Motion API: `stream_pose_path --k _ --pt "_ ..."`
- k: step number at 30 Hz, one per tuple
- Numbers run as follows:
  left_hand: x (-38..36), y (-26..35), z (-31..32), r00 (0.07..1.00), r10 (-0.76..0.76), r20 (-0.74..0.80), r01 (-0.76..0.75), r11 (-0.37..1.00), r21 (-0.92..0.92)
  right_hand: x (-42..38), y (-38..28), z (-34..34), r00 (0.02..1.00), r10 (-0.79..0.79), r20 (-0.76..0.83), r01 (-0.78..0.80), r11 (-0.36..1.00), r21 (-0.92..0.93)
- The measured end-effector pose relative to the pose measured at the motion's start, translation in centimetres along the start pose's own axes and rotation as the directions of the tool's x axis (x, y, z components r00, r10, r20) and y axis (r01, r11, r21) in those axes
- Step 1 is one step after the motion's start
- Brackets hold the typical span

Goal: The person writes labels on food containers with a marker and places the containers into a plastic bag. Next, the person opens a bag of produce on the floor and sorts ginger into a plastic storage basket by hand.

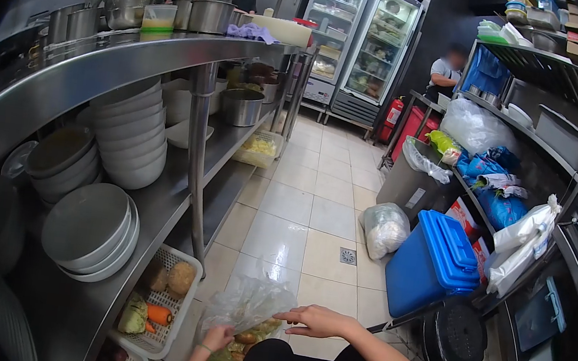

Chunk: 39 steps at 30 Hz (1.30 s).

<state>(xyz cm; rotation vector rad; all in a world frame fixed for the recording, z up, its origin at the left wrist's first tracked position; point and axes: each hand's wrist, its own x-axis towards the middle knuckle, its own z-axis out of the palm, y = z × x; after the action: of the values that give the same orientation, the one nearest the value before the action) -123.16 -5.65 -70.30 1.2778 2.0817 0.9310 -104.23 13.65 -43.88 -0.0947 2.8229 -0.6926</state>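
At the bottom centre, a clear plastic bag (pixel 250 301) stands on the floor in front of the person's knees, with brownish and green food items (pixel 241 350) visible in its lower part. My left hand (pixel 217 338) is closed on the bag's left edge, fingers pinched together. Over the bag's right side, my right hand (pixel 312 320) reaches in from the right with its fingers stretched out and apart, the fingertips close to the plastic. Whether they touch it I cannot tell.
White baskets of vegetables (pixel 180 318) sit under the steel shelf (pixel 178 218) at left, which holds stacked bowls (pixel 88 225). At right are a blue cooler (pixel 429 268), a black stool (pixel 453 335) and a stuffed bag (pixel 385 228). Several people work farther back.
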Motion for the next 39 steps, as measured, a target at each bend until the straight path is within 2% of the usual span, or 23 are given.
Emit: stream_pose_path --k 2,5,8,11,14,17,20,23,26,29,32,34,36,37,38,39 --pt "0.5 -5.2 5.7 0.99 -0.051 0.133 0.022 0.977 0.211 0.3 0.1 0.2 1.0 -0.005 0.016 0.005 1.0 -0.006" --pt "-1.2 -2.2 6.1 0.963 -0.21 0.17 0.071 0.803 0.592 0.4 0.2 0.3 0.999 0.013 0.035 -0.013 1.0 -0.003" --pt "-1.9 -4.1 8.4 0.987 -0.116 0.114 0.003 0.713 0.701 0.4 0.2 0.3 0.998 0.029 0.052 -0.031 0.999 0.022" --pt "-2.2 -3.7 9.0 0.972 -0.196 0.132 0.034 0.67 0.742 0.4 0.2 0.5 0.999 0.023 0.047 -0.024 1.0 0.008" --pt "-2.5 -1.9 8.5 0.994 0.019 0.111 -0.095 0.672 0.734 0.4 -0.2 0.3 0.998 0.026 0.055 -0.026 1.0 0.003" --pt "-1.3 -3.1 10.2 0.986 0.113 0.121 -0.164 0.748 0.643 0.4 -0.5 0.1 0.999 0.029 0.046 -0.029 0.999 0.014" --pt "-1.1 -2.6 10.2 0.992 0.027 0.124 -0.104 0.741 0.663 0.6 -1.1 0.1 0.998 0.044 0.048 -0.042 0.998 -0.055" --pt "-1.0 -3.2 10.0 0.999 -0.016 0.033 -0.012 0.708 0.707 0.3 -2.2 0.2 0.999 -0.037 -0.007 0.036 0.997 -0.061" --pt "-0.8 -4.0 9.8 0.997 -0.057 0.051 0.006 0.718 0.696 -0.2 -2.9 0.2 0.997 -0.051 -0.049 0.053 0.997 0.049" --pt "-0.5 -4.6 9.2 0.995 -0.09 0.053 0.032 0.752 0.658 -0.2 -1.9 0.5 0.993 -0.052 -0.104 0.05 0.998 -0.025" --pt "-0.4 -5.0 7.8 0.992 -0.064 -0.112 0.118 0.802 0.586 -0.4 -1.2 -0.2 0.991 -0.024 -0.132 0.036 0.995 0.089" --pt "-0.1 -7.6 7.7 0.973 -0.029 -0.228 0.162 0.792 0.589 -0.4 0.8 0.7 0.982 0.005 -0.191 0.007 0.998 0.059" --pt "0.2 -8.2 5.2 0.975 0.054 -0.217 0.098 0.769 0.632 -0.4 1.6 0.6 0.989 0.069 -0.13 -0.057 0.994 0.095" --pt "0.6 -8.1 3.8 0.989 -0.092 -0.112 0.143 0.756 0.638 -0.1 2.8 1.6 0.981 0.039 -0.188 -0.02 0.995 0.102" --pt "0.6 -7.6 3.0 0.981 -0.019 -0.191 0.135 0.775 0.617 -0.1 2.0 0.5 0.987 0.089 -0.133 -0.067 0.985 0.16" --pt "0.7 -7.1 2.4 0.977 -0.007 -0.212 0.125 0.826 0.549 -0.2 1.5 0.0 0.988 0.099 -0.116 -0.076 0.979 0.188"
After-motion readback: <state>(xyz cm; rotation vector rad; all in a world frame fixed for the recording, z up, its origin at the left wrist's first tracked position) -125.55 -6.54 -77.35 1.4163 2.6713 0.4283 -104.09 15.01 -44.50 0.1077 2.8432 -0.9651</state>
